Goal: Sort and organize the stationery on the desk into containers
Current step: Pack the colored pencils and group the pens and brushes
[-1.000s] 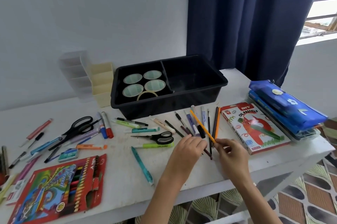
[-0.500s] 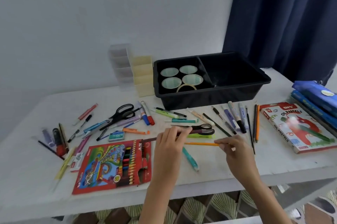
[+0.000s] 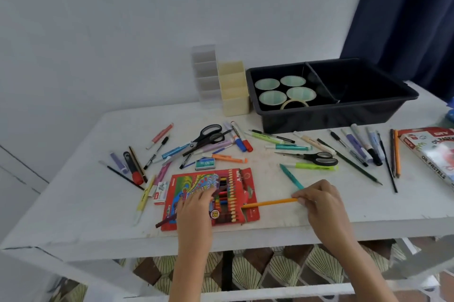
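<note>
Both hands have shifted since the earlier frame, away from the lower scissors [image 3: 317,158] and over to the red coloured-pencil box [image 3: 248,193], each bringing its pencil along.

The left hand [image 3: 195,208] lies across the box's window and holds a dark maroon pencil [image 3: 167,220] under its fingers. The pencil's middle is hidden beneath the hand and the thumb is out of sight. Only the two ends show, one sticking out toward the desk's [image 3: 98,203] near edge, the other just past the fingertips.

The right hand [image 3: 319,203] pinches the blunt end of a slim orange pencil [image 3: 270,203] between thumb and fingertips. From that pinch the shaft runs nearly level to the left, and its pale sharpened point reaches the box's open flap. Just beyond the pinch, a teal pen [image 3: 291,178] disappears behind the knuckles.

Well beyond both grips stands the black tray [image 3: 331,117]. Far right of the pinch, an oil pastels box [image 3: 432,154] is cut off by the frame. Most print on the red box is blurred.
</note>
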Demonstrator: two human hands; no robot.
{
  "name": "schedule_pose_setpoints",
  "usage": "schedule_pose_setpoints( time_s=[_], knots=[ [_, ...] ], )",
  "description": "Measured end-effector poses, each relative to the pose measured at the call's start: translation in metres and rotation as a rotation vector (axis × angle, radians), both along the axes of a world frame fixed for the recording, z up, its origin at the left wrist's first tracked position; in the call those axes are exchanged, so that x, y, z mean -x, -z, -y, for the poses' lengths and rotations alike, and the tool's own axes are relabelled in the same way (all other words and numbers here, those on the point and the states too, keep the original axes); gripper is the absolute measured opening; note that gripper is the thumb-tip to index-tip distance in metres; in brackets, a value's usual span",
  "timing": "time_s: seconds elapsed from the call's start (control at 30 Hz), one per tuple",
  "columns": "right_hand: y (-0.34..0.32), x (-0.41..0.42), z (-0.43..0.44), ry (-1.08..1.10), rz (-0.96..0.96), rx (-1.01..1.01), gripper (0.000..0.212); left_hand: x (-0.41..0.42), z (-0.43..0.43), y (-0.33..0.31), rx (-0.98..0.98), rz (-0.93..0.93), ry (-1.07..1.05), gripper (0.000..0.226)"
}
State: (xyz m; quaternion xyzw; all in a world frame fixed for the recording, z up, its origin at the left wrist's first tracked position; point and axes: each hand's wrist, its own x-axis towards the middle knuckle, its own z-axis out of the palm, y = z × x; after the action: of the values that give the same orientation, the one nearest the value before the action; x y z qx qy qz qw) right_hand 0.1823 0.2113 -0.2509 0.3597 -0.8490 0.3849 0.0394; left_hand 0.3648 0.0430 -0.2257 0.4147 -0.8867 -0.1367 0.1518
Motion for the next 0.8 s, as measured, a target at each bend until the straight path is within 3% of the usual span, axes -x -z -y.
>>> schedule_pose_setpoints(
  time_s=[0.23,0.4,0.53,0.7,0.8],
  knots=[
    [0.009,-0.047,0.043,-0.063,-0.116,-0.055,0.019,-0.008,0.005,0.011,-0.007,0.018,0.092,0.051],
    [0.014,-0.065,0.070,-0.129,-0.103,0.051,0.016,-0.012,0.006,0.008,0.004,-0.009,0.119,0.051],
    [0.015,-0.071,0.075,-0.124,0.102,0.079,0.016,-0.013,0.006,0.007,-0.011,-0.012,0.130,0.049],
    [0.000,-0.071,0.069,-0.161,0.247,0.172,0.038,-0.012,0.006,0.015,-0.008,-0.097,0.136,0.051],
    [-0.013,-0.069,0.061,-0.098,0.345,0.316,0.021,-0.007,0.001,0.020,0.042,-0.224,0.192,0.058]
  ],
)
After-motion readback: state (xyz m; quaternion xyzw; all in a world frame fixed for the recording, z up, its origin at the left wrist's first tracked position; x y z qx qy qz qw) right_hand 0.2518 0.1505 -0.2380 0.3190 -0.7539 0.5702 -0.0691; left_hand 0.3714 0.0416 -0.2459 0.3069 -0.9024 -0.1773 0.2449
